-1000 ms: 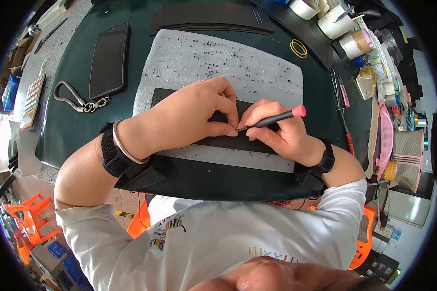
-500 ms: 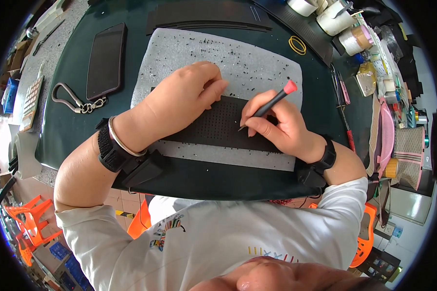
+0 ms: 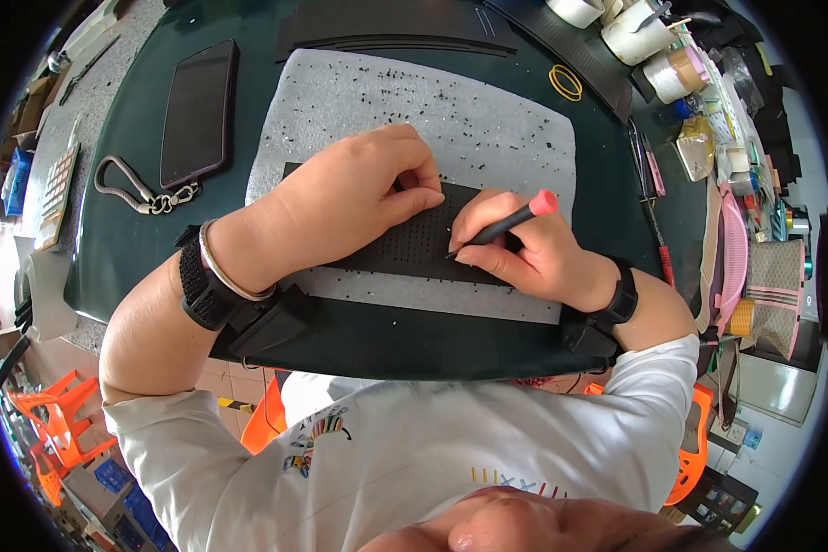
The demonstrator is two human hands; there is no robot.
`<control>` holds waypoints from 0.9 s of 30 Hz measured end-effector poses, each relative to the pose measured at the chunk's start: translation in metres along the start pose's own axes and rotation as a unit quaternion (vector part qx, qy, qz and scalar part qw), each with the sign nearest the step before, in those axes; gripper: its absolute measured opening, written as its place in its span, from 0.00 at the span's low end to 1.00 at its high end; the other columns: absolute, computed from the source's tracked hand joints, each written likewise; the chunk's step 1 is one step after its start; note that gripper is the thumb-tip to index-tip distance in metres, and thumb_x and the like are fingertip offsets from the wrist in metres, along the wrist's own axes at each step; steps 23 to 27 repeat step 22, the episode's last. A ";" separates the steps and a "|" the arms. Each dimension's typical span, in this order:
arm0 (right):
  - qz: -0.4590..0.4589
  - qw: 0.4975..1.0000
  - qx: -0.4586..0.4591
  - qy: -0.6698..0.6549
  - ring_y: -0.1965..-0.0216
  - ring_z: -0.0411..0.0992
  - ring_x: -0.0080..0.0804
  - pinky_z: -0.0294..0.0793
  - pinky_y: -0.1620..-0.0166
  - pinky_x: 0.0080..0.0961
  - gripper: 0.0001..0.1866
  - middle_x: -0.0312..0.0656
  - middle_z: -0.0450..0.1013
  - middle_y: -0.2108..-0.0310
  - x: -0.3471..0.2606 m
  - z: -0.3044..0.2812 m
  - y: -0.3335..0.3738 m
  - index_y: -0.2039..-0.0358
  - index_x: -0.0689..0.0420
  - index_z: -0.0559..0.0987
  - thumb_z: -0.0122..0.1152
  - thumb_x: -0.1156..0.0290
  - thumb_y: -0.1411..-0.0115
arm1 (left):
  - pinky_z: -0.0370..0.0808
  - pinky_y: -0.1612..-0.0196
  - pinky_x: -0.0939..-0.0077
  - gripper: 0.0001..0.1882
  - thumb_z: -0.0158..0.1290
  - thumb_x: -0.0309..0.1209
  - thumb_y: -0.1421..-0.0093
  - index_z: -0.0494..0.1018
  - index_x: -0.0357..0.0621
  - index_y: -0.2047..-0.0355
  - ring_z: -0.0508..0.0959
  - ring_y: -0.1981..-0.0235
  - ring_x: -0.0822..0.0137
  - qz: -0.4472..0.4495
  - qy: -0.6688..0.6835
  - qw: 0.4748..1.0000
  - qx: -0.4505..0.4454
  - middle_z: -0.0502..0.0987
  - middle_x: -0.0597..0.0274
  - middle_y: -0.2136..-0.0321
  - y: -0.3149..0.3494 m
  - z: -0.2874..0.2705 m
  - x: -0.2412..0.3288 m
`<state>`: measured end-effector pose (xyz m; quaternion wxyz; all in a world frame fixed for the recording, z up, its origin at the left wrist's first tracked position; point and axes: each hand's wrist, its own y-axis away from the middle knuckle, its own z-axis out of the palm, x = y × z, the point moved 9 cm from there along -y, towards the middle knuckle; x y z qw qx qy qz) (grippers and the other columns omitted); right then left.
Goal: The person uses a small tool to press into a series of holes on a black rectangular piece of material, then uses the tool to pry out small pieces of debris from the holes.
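A thin black sheet (image 3: pixel 405 243) with rows of tiny holes lies on a pale foam pad (image 3: pixel 308 101). My left hand (image 3: pixel 363 179) rests across the sheet's left part, fingers curled and thumb tip close to the index finger; its other fingertips are hidden. Pinched like a pen in my right hand (image 3: pixel 524 241) is a small precision screwdriver (image 3: pixel 511 222) with a dark handle and a pinkish-red end cap. It leans far over to the right, its tip down at the sheet near the holes. Black specks (image 3: pixel 442 90) are scattered over the foam.
A phone (image 3: pixel 199 115) with a looped strap (image 3: pixel 131 186) lies at left. More black sheets (image 3: pixel 396 29) are stacked at the far edge. A yellow rubber band (image 3: pixel 565 83), tweezers (image 3: pixel 638 161), and tape rolls (image 3: pixel 673 75) lie at right. The green table (image 3: pixel 377 342) ends near my body.
The screwdriver has tipped lower, its red cap coming down and its tip shifting slightly nearer me. My left thumb and index finger have moved a little to the right over the sheet.
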<state>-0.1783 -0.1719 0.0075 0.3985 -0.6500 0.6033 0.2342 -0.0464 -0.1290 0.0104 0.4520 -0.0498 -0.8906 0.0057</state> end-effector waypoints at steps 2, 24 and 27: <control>-0.006 1.000 0.001 0.003 0.64 0.78 0.36 0.78 0.62 0.27 0.09 0.42 0.78 0.61 -0.001 0.002 -0.001 0.57 0.58 0.74 0.66 0.76 0.33 | 0.75 0.58 0.70 0.05 0.57 0.27 0.33 0.75 0.38 0.62 0.77 0.64 0.63 0.015 -0.010 1.000 0.004 0.75 0.60 0.64 0.000 0.000 0.002; -0.063 0.996 0.057 -0.011 0.65 0.78 0.32 0.80 0.58 0.27 0.12 0.48 0.77 0.56 -0.009 -0.011 0.001 0.49 0.57 0.70 0.61 0.75 0.30 | 0.77 0.51 0.63 0.14 0.56 0.31 0.34 0.79 0.38 0.51 0.82 0.55 0.56 -0.042 0.029 0.991 -0.124 0.82 0.55 0.56 0.001 0.010 0.003; -0.063 0.996 0.057 -0.011 0.65 0.78 0.32 0.80 0.58 0.27 0.12 0.48 0.77 0.56 -0.009 -0.011 0.001 0.49 0.57 0.70 0.61 0.75 0.30 | 0.77 0.51 0.63 0.14 0.56 0.31 0.34 0.79 0.38 0.51 0.82 0.55 0.56 -0.042 0.029 0.991 -0.124 0.82 0.55 0.56 0.001 0.010 0.003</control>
